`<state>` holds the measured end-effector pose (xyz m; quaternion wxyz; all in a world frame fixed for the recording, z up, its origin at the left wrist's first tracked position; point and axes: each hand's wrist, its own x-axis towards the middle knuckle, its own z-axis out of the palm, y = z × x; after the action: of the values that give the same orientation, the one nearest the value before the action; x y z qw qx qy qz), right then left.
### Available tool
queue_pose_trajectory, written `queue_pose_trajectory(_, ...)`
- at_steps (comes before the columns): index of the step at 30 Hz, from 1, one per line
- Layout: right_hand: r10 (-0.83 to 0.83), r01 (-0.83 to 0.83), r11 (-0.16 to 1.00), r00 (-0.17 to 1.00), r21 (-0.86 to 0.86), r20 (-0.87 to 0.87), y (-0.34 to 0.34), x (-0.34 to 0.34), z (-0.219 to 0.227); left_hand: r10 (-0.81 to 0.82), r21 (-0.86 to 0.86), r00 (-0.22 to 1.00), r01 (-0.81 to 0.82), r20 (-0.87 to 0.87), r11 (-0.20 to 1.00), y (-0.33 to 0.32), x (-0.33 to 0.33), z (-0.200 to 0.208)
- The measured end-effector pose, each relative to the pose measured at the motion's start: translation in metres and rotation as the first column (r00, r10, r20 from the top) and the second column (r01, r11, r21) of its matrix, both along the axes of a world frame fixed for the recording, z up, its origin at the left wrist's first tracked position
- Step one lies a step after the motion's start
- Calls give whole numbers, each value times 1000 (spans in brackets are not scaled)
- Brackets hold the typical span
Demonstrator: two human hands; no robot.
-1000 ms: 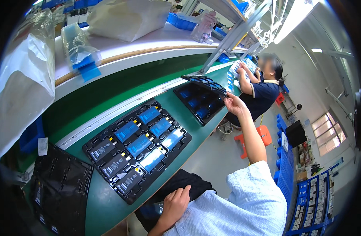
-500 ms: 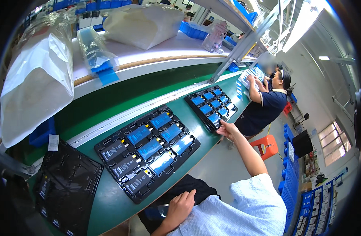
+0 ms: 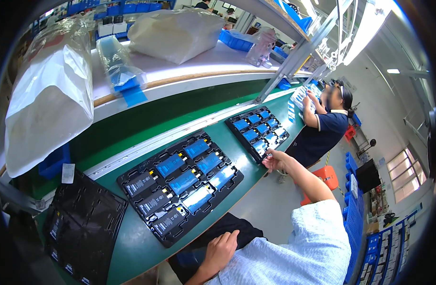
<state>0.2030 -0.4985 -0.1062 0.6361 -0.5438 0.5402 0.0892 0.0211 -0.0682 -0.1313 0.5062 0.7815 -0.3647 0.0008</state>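
My right hand [image 3: 274,161] reaches to the near corner of the farther black plastic tray [image 3: 256,160], its fingers closed at the tray's edge. That tray holds rows of flat blue-wrapped battery packs [image 3: 250,135]. My left hand [image 3: 221,249] rests on my lap beside dark cloth, fingers lying loosely with nothing in them. Nearer to me is a second black tray [image 3: 168,241] with similar packs: blue-faced ones [image 3: 170,164] and, along its left side, black-faced ones [image 3: 154,201] with yellow tabs.
A dark tray stack [image 3: 92,213] sits at the left end of the green bench [image 3: 132,251]. Above, a white shelf [image 3: 180,71] carries plastic-wrapped bags. A co-worker [image 3: 322,128] handles pieces farther along the bench. An orange stool [image 3: 326,178] stands right of my arm.
My right elbow has swung outward and up slightly, while the right hand stays by the tray corner. The co-worker's head and arms have shifted. The view has moved a little.
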Motion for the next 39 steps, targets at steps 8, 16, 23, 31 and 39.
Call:
queue_pose_trajectory(8, -307, 160, 916, 871, 369, 384, 53, -4, 40, 19, 18, 1000, -19, 0, 1000, 1, 0, -5)
queue_pose_trajectory(16, -270, 73, 945, 724, 319, 634, 22, -3, 86, 26, -10, 999, -27, -20, 1000, -2, -6, -7)
queue_pose_trajectory(23, -348, 64, 896, 717, 440, 603, -18, 8, 116, 79, -51, 997, -78, 9, 996, -5, -7, -11)
queue_pose_trajectory(31, -312, 89, 926, 728, 368, 610, -36, 14, 114, 86, -41, 996, -85, 21, 996, 1, -11, -12)
queue_pose_trajectory(39, -343, 56, 891, 734, 451, 586, -20, 5, 101, 95, -18, 994, -94, 45, 995, 7, -9, -11)
